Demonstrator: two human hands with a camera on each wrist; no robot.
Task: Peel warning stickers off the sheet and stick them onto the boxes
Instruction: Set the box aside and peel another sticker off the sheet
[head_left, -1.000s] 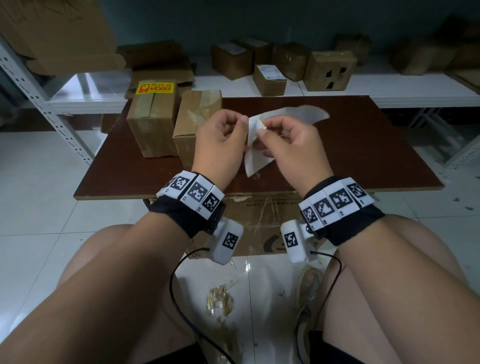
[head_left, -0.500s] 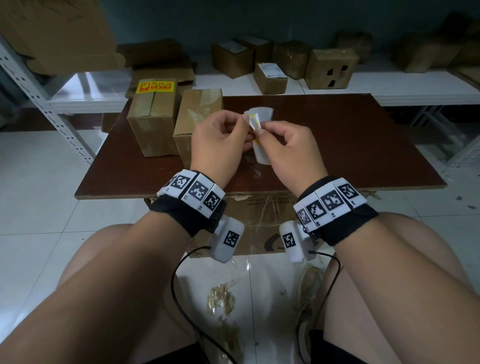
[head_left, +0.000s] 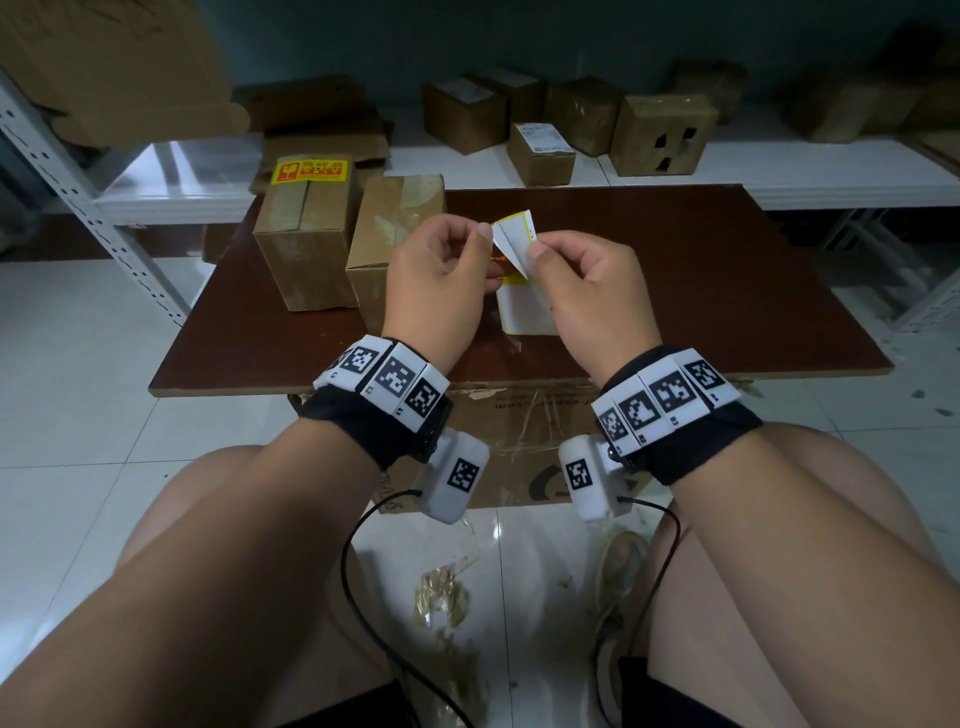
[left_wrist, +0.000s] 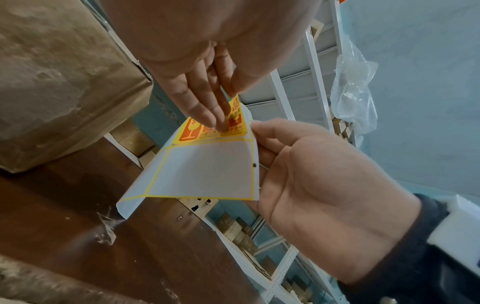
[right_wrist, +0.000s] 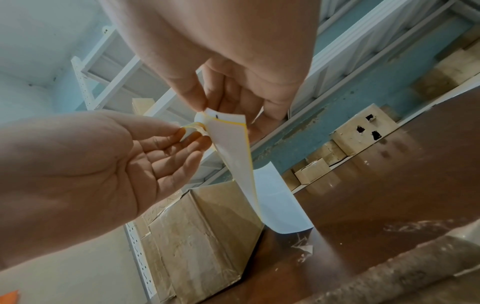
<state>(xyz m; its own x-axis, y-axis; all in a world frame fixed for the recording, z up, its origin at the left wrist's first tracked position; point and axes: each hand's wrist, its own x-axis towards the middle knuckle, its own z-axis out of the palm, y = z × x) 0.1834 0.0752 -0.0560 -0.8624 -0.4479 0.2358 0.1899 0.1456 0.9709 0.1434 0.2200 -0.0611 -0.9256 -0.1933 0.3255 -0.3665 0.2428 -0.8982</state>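
Both hands work above the brown table (head_left: 675, 291). My right hand (head_left: 540, 260) pinches the top edge of the white backing sheet (head_left: 524, 312), which bends over and hangs down. My left hand (head_left: 480, 244) pinches the lifted corner of a yellow-and-orange warning sticker (left_wrist: 210, 131) on that sheet. The left wrist view shows the left fingertips (left_wrist: 221, 121) on the sticker's printed face above an empty yellow-outlined cell (left_wrist: 205, 168). Two cardboard boxes stand to the left: the far one (head_left: 306, 234) carries a yellow sticker (head_left: 310, 170) on top, the near one (head_left: 389, 234) has a bare top.
Several more cardboard boxes (head_left: 540, 153) sit on the white shelf (head_left: 779, 171) behind the table. A flattened carton (head_left: 519, 441) lies under the table's front edge. White racking (head_left: 78, 197) rises at the left. My knees are just below the table edge.
The sheet, which stuck out to the right a second ago, now bends over and hangs down between the hands. A yellow sticker corner has come away from the sheet in my left fingers.
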